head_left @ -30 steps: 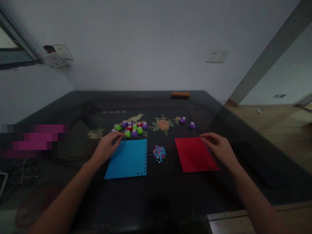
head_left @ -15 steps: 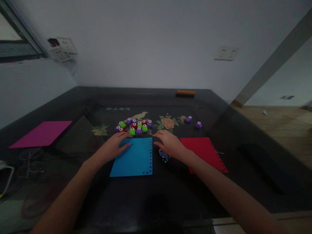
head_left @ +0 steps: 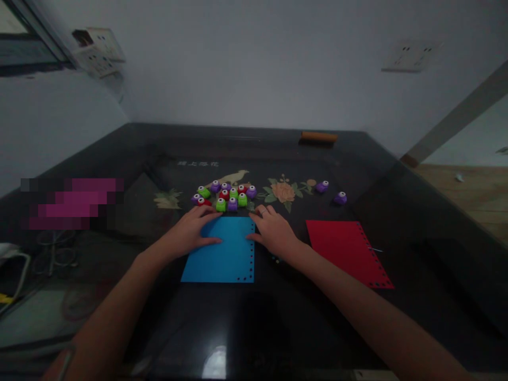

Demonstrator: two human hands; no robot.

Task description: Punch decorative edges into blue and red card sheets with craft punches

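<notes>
A sheet of blue paper (head_left: 226,254) lies flat on the dark table, with small holes punched down its right edge and at the lower right corner. My left hand (head_left: 194,230) rests at the sheet's upper left, thumb and fingers apart on the paper. At the upper right edge, my right hand (head_left: 273,227) is open, its thumb and fingertips touching or just over the punched border. Just beyond the fingertips sit several small paper punches in green, purple and red, among them a green punch (head_left: 221,205). A few paper bits (head_left: 277,260) show below my right hand, which hides the others.
Red paper (head_left: 337,248) with punched edges lies to the right, a thin pale stick (head_left: 376,249) across its border. Two purple punches stand apart, one here (head_left: 340,198). An orange-brown roll (head_left: 318,137) lies at the back, magenta paper (head_left: 77,201) at left, near cables (head_left: 53,254).
My right hand has shifted left onto the blue sheet's punched edge and now covers most of the paper bits. My left hand stays at the upper left. The camera view has tilted down.
</notes>
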